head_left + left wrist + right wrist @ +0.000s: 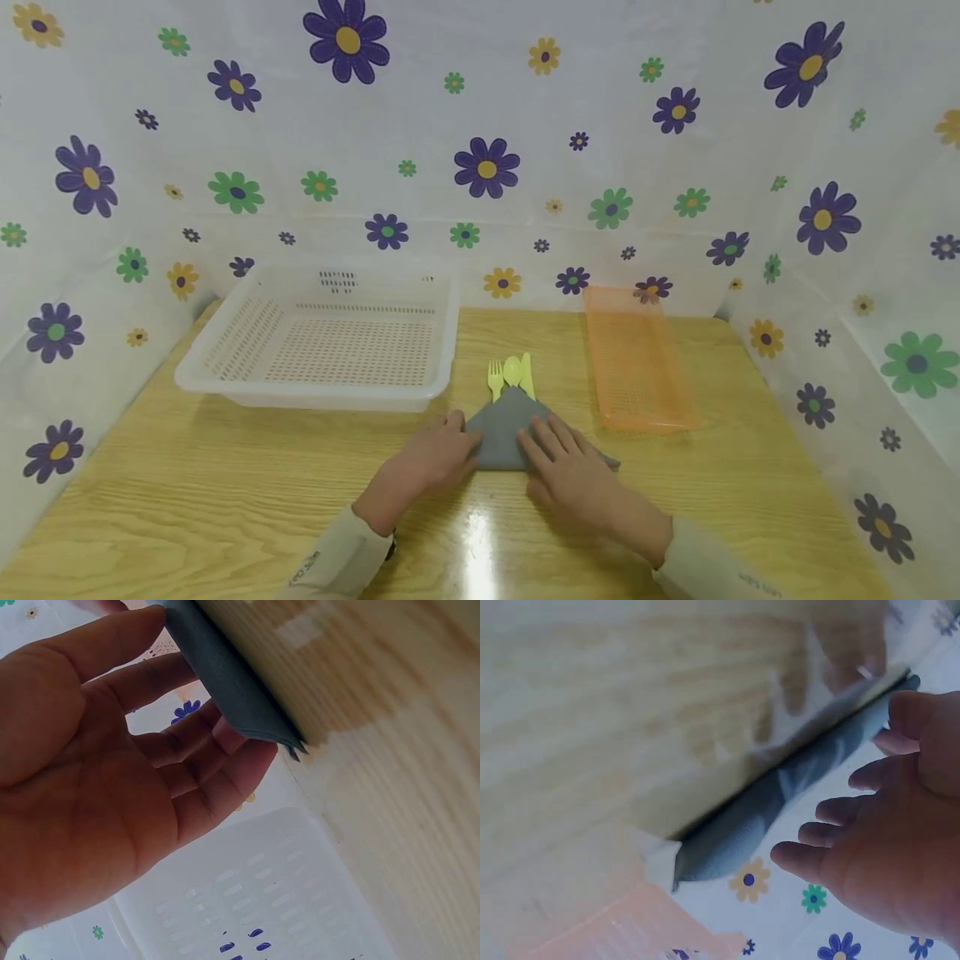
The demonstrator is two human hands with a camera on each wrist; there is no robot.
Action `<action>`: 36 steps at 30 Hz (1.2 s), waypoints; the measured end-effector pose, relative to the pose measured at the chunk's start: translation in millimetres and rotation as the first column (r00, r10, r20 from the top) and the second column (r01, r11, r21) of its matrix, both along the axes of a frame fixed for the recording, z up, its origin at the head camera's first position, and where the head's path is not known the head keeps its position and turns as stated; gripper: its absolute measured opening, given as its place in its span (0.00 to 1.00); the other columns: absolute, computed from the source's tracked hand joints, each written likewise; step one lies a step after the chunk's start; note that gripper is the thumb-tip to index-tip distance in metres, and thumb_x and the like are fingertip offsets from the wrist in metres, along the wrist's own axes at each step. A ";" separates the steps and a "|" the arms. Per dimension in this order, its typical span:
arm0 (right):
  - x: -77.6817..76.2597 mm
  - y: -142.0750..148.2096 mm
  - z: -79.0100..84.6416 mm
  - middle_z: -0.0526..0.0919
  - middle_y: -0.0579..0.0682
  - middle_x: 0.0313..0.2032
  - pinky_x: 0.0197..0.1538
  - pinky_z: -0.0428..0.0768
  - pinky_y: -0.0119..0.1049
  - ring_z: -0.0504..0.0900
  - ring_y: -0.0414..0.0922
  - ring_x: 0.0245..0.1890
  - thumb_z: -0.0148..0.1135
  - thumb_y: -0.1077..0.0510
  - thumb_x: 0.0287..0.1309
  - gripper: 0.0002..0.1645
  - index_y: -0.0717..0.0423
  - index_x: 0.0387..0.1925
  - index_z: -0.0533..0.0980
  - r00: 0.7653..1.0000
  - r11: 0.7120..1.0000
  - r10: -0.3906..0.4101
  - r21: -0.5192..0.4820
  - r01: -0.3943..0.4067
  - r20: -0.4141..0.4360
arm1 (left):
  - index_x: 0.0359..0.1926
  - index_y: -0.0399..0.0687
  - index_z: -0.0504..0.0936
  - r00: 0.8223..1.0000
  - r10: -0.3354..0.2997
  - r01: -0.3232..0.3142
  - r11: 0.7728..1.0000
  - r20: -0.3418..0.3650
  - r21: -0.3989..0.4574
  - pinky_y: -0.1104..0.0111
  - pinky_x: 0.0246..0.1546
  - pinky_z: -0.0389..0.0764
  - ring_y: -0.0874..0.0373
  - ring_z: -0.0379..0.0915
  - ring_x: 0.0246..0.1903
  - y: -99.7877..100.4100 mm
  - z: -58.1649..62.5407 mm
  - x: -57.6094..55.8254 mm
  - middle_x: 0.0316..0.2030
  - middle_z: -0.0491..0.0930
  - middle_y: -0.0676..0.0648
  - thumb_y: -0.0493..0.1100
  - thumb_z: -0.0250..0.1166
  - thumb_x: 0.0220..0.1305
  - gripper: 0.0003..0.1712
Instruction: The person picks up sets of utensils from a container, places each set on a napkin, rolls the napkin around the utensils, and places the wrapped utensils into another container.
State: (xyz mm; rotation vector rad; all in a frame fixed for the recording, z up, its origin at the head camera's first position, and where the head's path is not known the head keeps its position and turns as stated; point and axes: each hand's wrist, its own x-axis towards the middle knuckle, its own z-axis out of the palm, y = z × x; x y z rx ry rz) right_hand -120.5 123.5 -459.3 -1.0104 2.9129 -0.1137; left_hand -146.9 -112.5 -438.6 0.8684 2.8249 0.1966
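A folded grey napkin [501,435] lies on the wooden table, its upper point covering the handles of a yellow-green fork [495,380], spoon [512,370] and knife [527,377]. At the napkin's left side is my left hand [435,454]; in the left wrist view its loosely bent fingers [247,761] touch the cloth near its edge. My right hand [573,479] lies over the right part, fingers spread and fairly straight on the cloth. In the right wrist view, the napkin's folded edge [735,832] runs alongside that hand's fingers [799,859].
A large white slotted basket [442,350] stands at the back left. Toward the back right sits a shallow orange basket [645,421]. A white sheet with flower prints [525,100] surrounds the table's back and sides.
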 end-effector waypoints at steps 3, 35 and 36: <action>2.3 0.0 -3.4 0.48 0.62 0.76 0.71 0.54 0.63 0.47 0.61 0.76 0.42 0.45 0.77 0.36 0.59 0.76 0.53 0.991 1.000 -0.008 -0.004 0.008 0.137 | 0.45 0.43 0.78 1.000 -0.001 0.000 1.000 -0.018 -0.024 0.59 0.36 0.77 0.49 0.68 0.39 0.4 0.7 0.4 0.39 0.70 0.41 0.45 0.64 0.69 0.11; -3.2 2.7 -11.3 0.37 0.59 0.78 0.69 0.48 0.70 0.40 0.61 0.77 0.36 0.43 0.78 0.38 0.55 0.78 0.45 0.958 0.998 -0.046 0.053 0.033 0.282 | 0.75 0.39 0.56 0.990 -0.136 0.129 0.973 -0.025 -0.193 0.38 0.61 0.66 0.32 0.48 0.72 34.6 -23.8 53.3 0.75 0.47 0.30 0.71 0.43 0.71 0.48; -3.3 3.4 -11.3 0.36 0.59 0.78 0.69 0.48 0.70 0.40 0.60 0.77 0.36 0.42 0.78 0.38 0.54 0.78 0.45 0.960 0.998 -0.045 0.057 0.031 0.277 | 0.75 0.38 0.56 0.990 -0.136 0.129 0.973 -0.027 -0.189 0.38 0.61 0.66 0.32 0.48 0.72 35.0 -24.7 53.3 0.75 0.47 0.30 0.71 0.42 0.71 0.48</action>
